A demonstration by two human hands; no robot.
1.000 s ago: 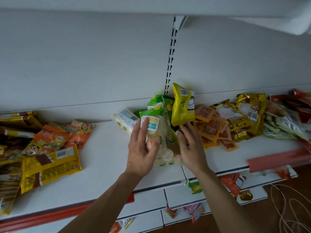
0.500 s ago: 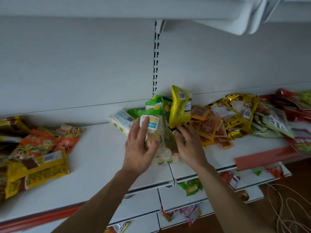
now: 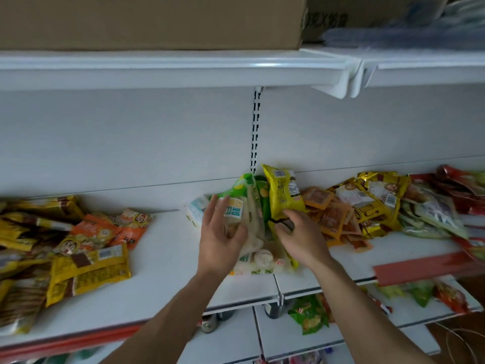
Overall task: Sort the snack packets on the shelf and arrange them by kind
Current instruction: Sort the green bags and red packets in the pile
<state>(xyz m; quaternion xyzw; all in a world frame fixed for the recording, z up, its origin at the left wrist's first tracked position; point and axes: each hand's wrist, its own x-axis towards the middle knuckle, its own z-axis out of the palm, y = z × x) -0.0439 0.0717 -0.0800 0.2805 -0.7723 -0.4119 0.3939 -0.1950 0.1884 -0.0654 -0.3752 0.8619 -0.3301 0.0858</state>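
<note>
White shelf (image 3: pixel 162 261) — snack packets (image 3: pixel 89 269) heaped left, centre, right.

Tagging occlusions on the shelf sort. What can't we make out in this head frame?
Head view:
Middle packets: partly covered by the left hand.
Right hand: fingers partly hidden, so any grip on the yellow packet is unclear.
Far-right packets: motion-blurred, print unreadable.
Left pile: cut by the frame edge.
Cardboard box: cut by the top edge.

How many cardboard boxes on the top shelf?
2. A large box spans the left and middle of the top shelf; a second box with printed lettering sits to its right. More may be hidden beyond the frame.
</note>
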